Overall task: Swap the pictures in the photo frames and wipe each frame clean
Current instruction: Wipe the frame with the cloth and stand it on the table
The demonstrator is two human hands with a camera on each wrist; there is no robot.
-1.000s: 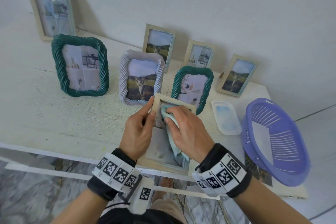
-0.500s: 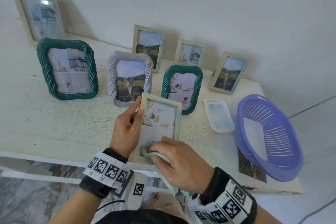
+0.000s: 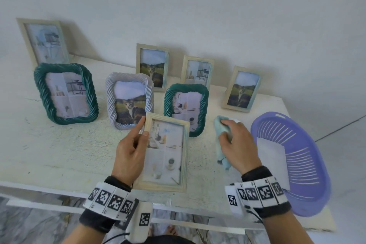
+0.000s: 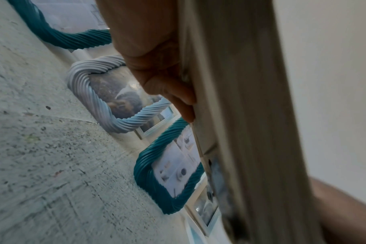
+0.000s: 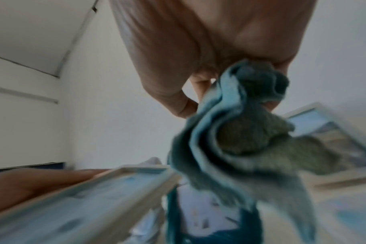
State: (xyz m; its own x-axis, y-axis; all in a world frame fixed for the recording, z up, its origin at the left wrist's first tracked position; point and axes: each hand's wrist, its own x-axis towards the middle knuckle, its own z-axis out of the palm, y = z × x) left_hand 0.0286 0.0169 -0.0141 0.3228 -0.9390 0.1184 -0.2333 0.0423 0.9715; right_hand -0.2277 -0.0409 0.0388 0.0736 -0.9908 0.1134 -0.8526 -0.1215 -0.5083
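Observation:
My left hand (image 3: 141, 134) grips the left edge of a pale wooden frame (image 3: 168, 184) that holds an interior picture, tilted up over the table's front edge. In the left wrist view the fingers (image 4: 173, 92) curl round that frame's edge (image 4: 240, 115). My right hand (image 3: 229, 134) holds a bunched light blue cloth (image 3: 221, 144) to the right of the frame, clear of the glass. The cloth (image 5: 240, 132) hangs crumpled from the fingers in the right wrist view. Several other frames stand behind: a large green rope frame (image 3: 39, 89), a white rope frame (image 3: 111, 101), a small green rope frame (image 3: 204, 109).
More pale wooden frames lean at the wall: one at far left (image 3: 21, 33), two in the middle (image 3: 138, 59) (image 3: 185, 69), one at right (image 3: 255, 93). A purple plastic basket (image 3: 316, 194) sits at the table's right end. The white table (image 3: 59, 154) ends near my wrists.
My right hand wiped down the frame's glass with the cloth, then lifted off and moved right, away from the frame. The left hand kept its hold on the frame.

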